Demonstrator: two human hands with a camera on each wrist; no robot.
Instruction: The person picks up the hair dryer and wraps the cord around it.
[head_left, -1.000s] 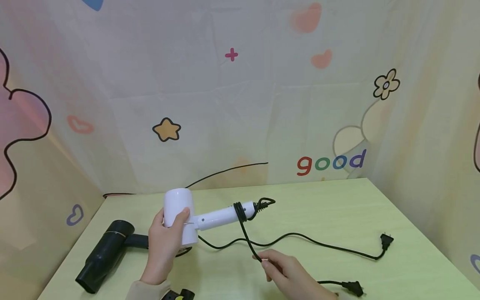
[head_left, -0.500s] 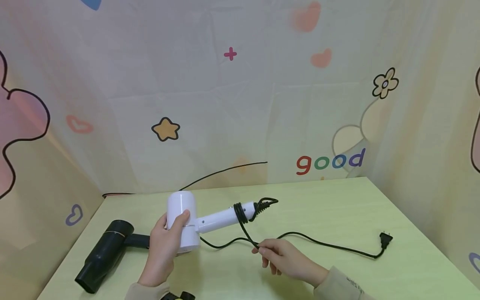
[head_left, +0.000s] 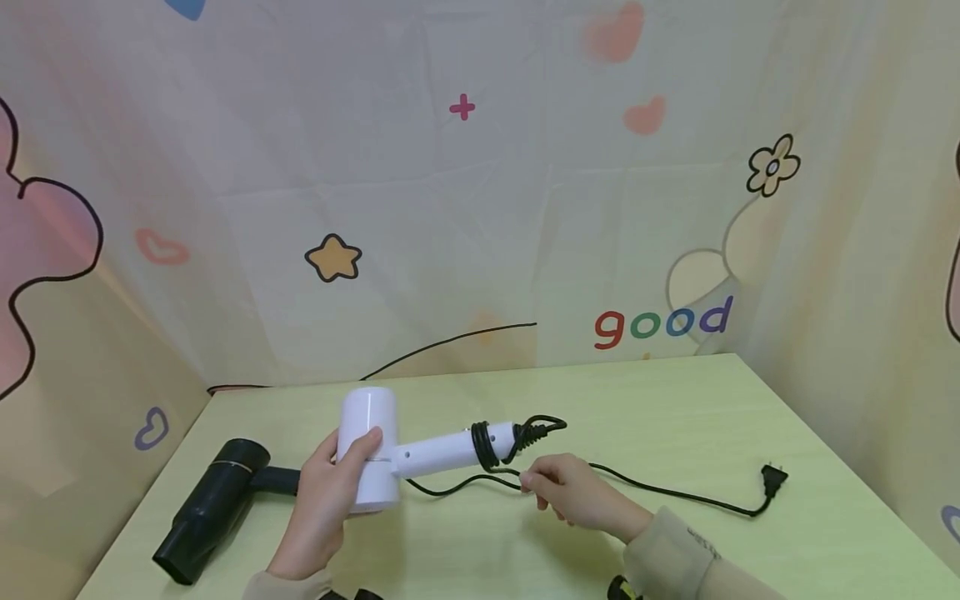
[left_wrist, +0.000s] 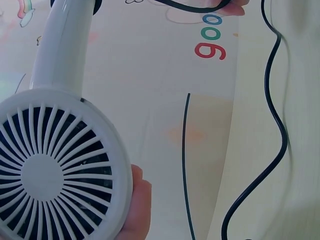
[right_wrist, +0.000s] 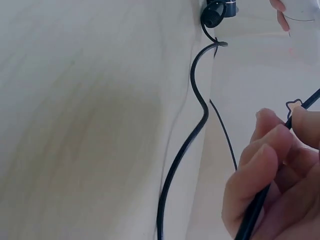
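Note:
A white hair dryer (head_left: 382, 471) is held above the table, its handle pointing right. My left hand (head_left: 330, 487) grips its barrel, thumb across the near side. The left wrist view shows the dryer's slotted round grille (left_wrist: 42, 177). Several turns of black cord (head_left: 483, 446) are wound round the handle near its end. My right hand (head_left: 573, 492), just below and right of that end, pinches the cord (right_wrist: 255, 207) between thumb and fingers. The cord also passes across its palm. The plug of this cord is out of sight.
A black hair dryer (head_left: 213, 508) lies on the table (head_left: 465, 558) at the left, its handle partly behind my left hand. Another black cord (head_left: 675, 497) runs along the tabletop to a two-pin plug (head_left: 773, 479) at the right. A printed curtain (head_left: 450, 208) hangs behind.
My right hand has moved up and slightly right with the cord, nearer the handle's end. The white hair dryer has shifted slightly right and down. The nearer plug has left the head view.

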